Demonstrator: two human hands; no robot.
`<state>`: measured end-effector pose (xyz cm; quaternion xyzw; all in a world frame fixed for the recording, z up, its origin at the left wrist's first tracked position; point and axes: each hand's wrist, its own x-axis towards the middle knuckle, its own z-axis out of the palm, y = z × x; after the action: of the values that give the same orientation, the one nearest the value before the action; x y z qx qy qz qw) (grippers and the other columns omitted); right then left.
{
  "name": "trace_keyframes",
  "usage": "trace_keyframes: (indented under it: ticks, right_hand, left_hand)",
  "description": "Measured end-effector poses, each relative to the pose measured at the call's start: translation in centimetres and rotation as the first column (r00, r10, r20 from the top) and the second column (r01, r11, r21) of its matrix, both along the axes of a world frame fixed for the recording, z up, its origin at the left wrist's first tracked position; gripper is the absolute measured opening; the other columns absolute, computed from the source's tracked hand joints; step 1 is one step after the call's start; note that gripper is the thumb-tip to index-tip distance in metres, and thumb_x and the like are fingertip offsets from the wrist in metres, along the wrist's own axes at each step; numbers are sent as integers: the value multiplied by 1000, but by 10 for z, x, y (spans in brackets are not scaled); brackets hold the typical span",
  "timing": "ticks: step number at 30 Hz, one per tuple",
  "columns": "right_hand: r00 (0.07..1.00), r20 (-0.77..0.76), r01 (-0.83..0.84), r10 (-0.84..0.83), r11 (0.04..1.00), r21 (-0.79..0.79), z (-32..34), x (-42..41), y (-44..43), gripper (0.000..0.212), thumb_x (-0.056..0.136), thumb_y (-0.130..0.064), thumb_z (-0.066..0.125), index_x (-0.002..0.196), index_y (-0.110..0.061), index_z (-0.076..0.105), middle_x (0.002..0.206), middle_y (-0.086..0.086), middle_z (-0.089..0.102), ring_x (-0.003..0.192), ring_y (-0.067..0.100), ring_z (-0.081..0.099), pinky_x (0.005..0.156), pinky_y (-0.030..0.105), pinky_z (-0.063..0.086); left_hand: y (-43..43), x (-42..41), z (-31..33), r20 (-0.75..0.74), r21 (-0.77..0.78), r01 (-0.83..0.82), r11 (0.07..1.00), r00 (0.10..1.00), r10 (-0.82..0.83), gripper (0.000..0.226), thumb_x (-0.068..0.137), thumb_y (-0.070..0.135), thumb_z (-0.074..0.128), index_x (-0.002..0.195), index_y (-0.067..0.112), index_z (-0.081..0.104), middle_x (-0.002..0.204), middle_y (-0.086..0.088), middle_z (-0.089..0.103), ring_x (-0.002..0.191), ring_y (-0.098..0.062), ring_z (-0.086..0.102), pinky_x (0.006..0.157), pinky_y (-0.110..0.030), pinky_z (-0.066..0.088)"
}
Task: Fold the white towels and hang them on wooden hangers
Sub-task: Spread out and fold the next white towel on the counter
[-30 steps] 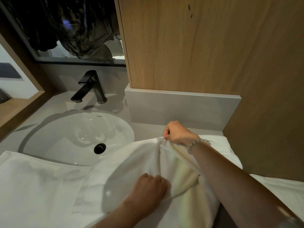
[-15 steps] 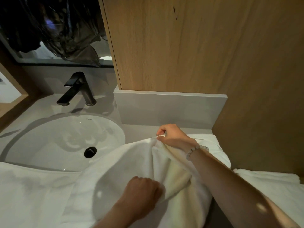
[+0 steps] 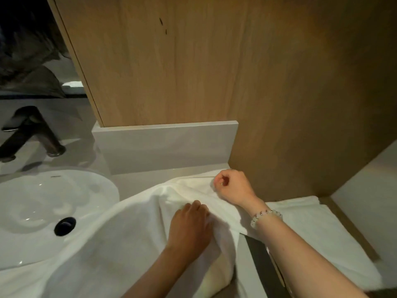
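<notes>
Faucet (image 3: 32, 134), dark angular metal, and round glossy white sink (image 3: 43, 207) sit further left than 0.5 s ago: view swung right. White towel (image 3: 118, 244), soft matte cloth, drapes from sink rim across smooth grey counter (image 3: 137, 181); its raised fold is lower now. Left hand (image 3: 191, 229) has moved up close to the right one, fingers (image 3: 193, 206) curled into a towel fold. Right hand (image 3: 233, 187) has shifted toward the wood-grain panel (image 3: 171, 72), fist closed, pinching the towel edge. Beaded bracelet (image 3: 266, 217) on that wrist. 2nd white towel (image 3: 322, 229) lies flat further right.
</notes>
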<state>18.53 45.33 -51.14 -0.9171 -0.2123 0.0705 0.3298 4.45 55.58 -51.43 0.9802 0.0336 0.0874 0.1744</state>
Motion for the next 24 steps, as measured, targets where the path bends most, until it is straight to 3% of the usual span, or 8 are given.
trace_keyframes:
  ticks: [2, 7, 11, 14, 17, 19, 21, 24]
  right_hand:
    - [998, -60, -28, 29, 1000, 14, -5, 0, -8, 18, 73, -24, 55, 68, -20, 73, 80, -5, 71, 76, 14, 65, 73, 34, 55]
    - [974, -165, -141, 152, 987, 78, -7, 7, -20, 25, 72, -44, 65, 57, -25, 66, 77, 1, 72, 77, 12, 67, 70, 31, 54]
    - [902, -267, -366, 340, 929, -54, 13, 18, -26, 36, 67, -52, 78, 86, -23, 70, 88, -8, 65, 79, 6, 57, 78, 29, 49]
    - [849, -223, -528, 479, 760, -378, 17, 21, -27, 57, 70, -59, 72, 115, -24, 62, 114, -6, 55, 103, 14, 52, 84, 29, 44]
    - [780, -170, -618, 602, 700, -358, 16, 25, -24, 30, 78, -45, 68, 97, -22, 65, 103, -3, 57, 96, 16, 53, 74, 25, 39]
    - [734, -193, -665, 651, 630, -402, 19, 31, -16, 15, 83, -36, 64, 78, -24, 55, 95, -3, 53, 91, 16, 49, 72, 24, 37]
    - [684, -231, -707, 692, 550, -444, 24, 35, -11, 25, 86, -30, 60, 71, -21, 42, 83, -4, 46, 81, 16, 44, 64, 24, 34]
    - [637, -242, -750, 732, 515, -416, 24, 43, -9, 40, 88, -28, 59, 60, -21, 31, 66, -6, 33, 59, 11, 34, 51, 25, 25]
  left_hand:
    - [-5, 3, -3, 67, -14, -8, 1000, 998, 9, 23, 89, 30, 47, 91, 16, 65, 95, 1, 61, 90, -19, 59, 75, -28, 44]
    - [-17, 8, -6, 130, -85, -49, 995, 990, 60, 17, 70, 29, 78, 87, 28, 73, 85, 12, 70, 75, -7, 66, 65, -19, 52]
    - [-25, 6, -20, 232, -86, -195, 977, 950, 210, 24, 76, 43, 49, 75, 27, 66, 74, 9, 65, 70, -8, 58, 67, -21, 42]
    - [-48, -3, -21, 158, -7, -455, 890, 879, 450, 37, 74, 48, 48, 51, 21, 58, 57, 4, 56, 60, -18, 55, 53, -31, 43]
    - [-78, -7, -11, -95, 35, -660, 751, 745, 660, 49, 86, 56, 45, 65, 18, 68, 71, -3, 66, 74, -23, 65, 62, -31, 46]
    - [-92, -4, -11, -146, -51, -728, 684, 683, 716, 48, 88, 60, 41, 79, 19, 66, 82, -1, 65, 83, -20, 61, 68, -29, 41]
    - [-103, -1, -10, -119, -263, -713, 650, 692, 712, 42, 86, 55, 49, 67, 17, 55, 66, 1, 56, 69, -18, 53, 59, -27, 35]
    - [-102, 0, -15, -96, -622, -618, 481, 670, 737, 36, 79, 40, 67, 57, 18, 49, 52, 7, 49, 55, -9, 46, 54, -20, 33]
